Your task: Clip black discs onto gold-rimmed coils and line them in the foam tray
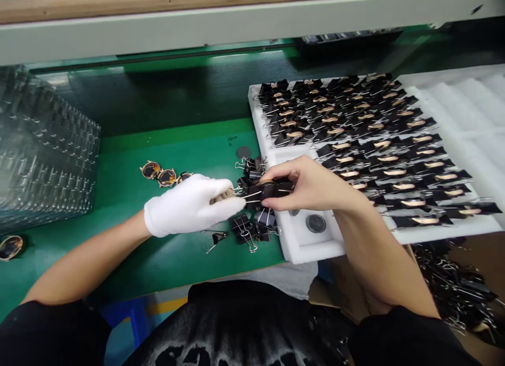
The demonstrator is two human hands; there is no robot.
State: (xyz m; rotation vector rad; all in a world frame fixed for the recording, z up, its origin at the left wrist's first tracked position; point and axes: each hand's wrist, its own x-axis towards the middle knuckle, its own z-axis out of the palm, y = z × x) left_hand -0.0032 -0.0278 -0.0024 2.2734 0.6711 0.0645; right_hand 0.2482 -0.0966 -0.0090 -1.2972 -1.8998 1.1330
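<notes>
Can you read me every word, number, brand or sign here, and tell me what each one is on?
Nothing can be read with certainty.
Black shirt: large lettering, cut off by the picture's lower edge.
Green work surface: a small dark mark, too small and blurred to read.

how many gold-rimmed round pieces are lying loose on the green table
4 visible: a gold-rimmed piece and its neighbour beyond the gloved left hand, a third piece partly hidden by that hand, a fourth piece at the picture's left edge. More may be hidden.
</notes>
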